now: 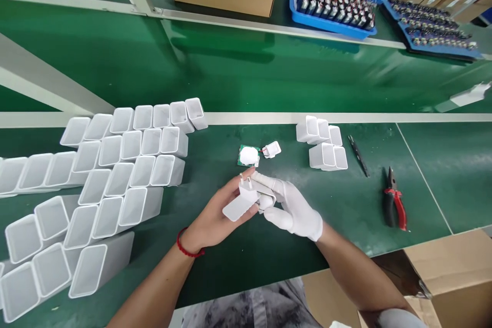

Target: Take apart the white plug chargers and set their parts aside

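My bare left hand (215, 218), with a red cord at the wrist, is closed around a white plastic plug housing (240, 204) with two metal pins pointing up. From the right, my right hand (294, 210) in a white glove grips the other end of the same housing, where a rounded white part shows between the fingers. Exactly what lies under the gloved fingers is hidden. Just beyond the hands, a small green circuit board (249, 156) with a white round patch lies on the bench, joined by a short red wire to a small white piece (271, 149).
Rows of open white plastic cases (140, 202) cover the left of the green bench. Several smaller white housings (326, 148), a dark tweezer-like tool (359, 156) and red-handled pliers (394, 202) lie right. A blue tray (334, 23) stands on the shelf; a cardboard box (453, 266) stands below right.
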